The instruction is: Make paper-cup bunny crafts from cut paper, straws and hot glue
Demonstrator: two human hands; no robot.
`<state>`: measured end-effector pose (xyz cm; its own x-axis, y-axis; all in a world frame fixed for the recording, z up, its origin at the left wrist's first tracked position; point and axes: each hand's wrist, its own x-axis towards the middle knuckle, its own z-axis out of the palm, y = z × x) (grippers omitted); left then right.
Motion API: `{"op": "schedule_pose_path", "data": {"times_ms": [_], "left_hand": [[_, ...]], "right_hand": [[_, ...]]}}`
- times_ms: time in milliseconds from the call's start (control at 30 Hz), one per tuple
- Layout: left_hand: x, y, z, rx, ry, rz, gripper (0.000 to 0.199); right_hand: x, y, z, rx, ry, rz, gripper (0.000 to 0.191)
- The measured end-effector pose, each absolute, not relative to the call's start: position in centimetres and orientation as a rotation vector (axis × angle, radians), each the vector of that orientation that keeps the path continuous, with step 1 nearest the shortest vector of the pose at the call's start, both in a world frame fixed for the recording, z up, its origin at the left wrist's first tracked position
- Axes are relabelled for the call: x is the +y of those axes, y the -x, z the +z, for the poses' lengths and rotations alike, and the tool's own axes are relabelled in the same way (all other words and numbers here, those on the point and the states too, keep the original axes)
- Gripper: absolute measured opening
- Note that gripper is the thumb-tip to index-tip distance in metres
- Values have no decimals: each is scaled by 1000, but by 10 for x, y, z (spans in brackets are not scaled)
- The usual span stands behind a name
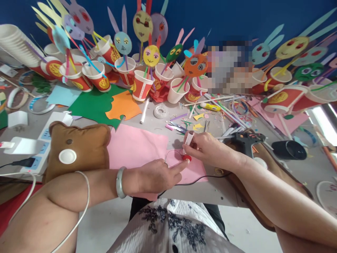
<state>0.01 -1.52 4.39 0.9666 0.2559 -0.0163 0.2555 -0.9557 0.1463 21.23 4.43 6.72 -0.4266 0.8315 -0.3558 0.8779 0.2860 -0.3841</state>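
Observation:
My right hand (198,143) is closed around a white marker (189,137), held upright with its lower end at the edge of a small red round piece (186,158). That piece lies on a sheet of pink paper (142,140). My left hand (162,174) rests on the same sheet, palm down. Its index finger stretches out to the red piece and touches its lower edge; some of its other fingers are hidden underneath. A thin curved line (172,151) shows on the paper just left of the red piece.
Paper cups with paper faces (143,86) line the back. Scissors (178,127), a tape roll (159,111) and green paper (92,103) lie beyond the pink sheet. A brown cushion (79,140) and power strip (52,133) are left; a glue gun (249,138) is right.

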Motion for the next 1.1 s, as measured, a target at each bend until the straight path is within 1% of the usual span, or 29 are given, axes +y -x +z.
{"op": "schedule_pose_path", "data": {"times_ms": [133,300,667,767,867,933,1033,1100], "left_hand": [[-16,0,43,396,-2971,9,18],[-16,1,42,396,-2979,23,17],[-17,2,44,389,-2956,-53,22],[-16,2,44,388,-2953,-76,21],[-16,3,41,371,-2965,-25,19],[-16,3,38,383,-2967,29,20],[-15,3,33,423,-2967,83,22],[-15,3,30,420,-2996,91,24]], "right_hand": [[45,-218,65,2437,-1660,-858,34],[42,-226,64,2488,-1679,-940,29],[32,-232,65,2524,-1742,-983,32],[28,-234,67,2541,-1785,-953,37],[20,-238,72,2615,-1860,-968,44],[11,-241,75,2664,-2007,-1030,41],[-5,-245,75,2673,-2239,-1139,28],[-16,-245,72,2699,-2197,-1140,25]]}}
